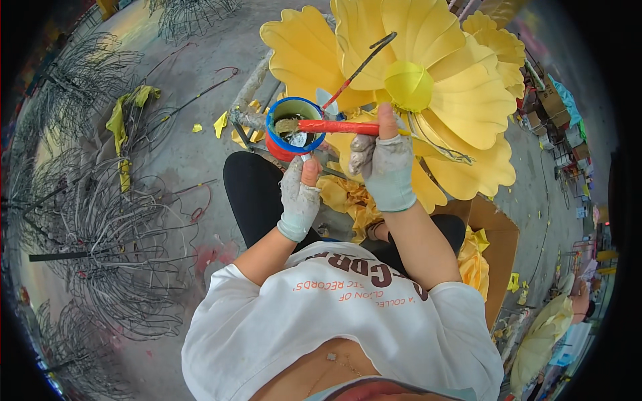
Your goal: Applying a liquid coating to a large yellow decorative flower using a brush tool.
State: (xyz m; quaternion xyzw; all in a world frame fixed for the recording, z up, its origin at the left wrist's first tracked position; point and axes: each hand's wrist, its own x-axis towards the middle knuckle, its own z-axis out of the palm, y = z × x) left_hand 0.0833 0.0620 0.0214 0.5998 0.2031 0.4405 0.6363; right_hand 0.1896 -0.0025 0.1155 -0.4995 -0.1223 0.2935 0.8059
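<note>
In my closed left hand point(299, 198), in a white fingerless-thumb glove, is a red cup with a blue rim point(293, 101); the thumb presses a short white piece at its near edge. Dark liquid and a pale, shiny thing lie inside the cup. My right hand point(386, 164), gloved the same way, is closed around a paintbrush point(338, 127) with a red handle. The brush lies level, its stained bristles above the cup's opening. Just beyond stands a large yellow fabric flower point(461, 87) with a greenish-yellow centre point(408, 86).
A red rod with a dark hooked end point(358, 70) rises behind the cup. Bundles of bent wire frames point(107, 260) cover the floor at left. Yellow cloth point(348, 200) lies between my knees, and a cardboard box point(498, 234) stands at right. Boxes point(552, 103) are stacked far right.
</note>
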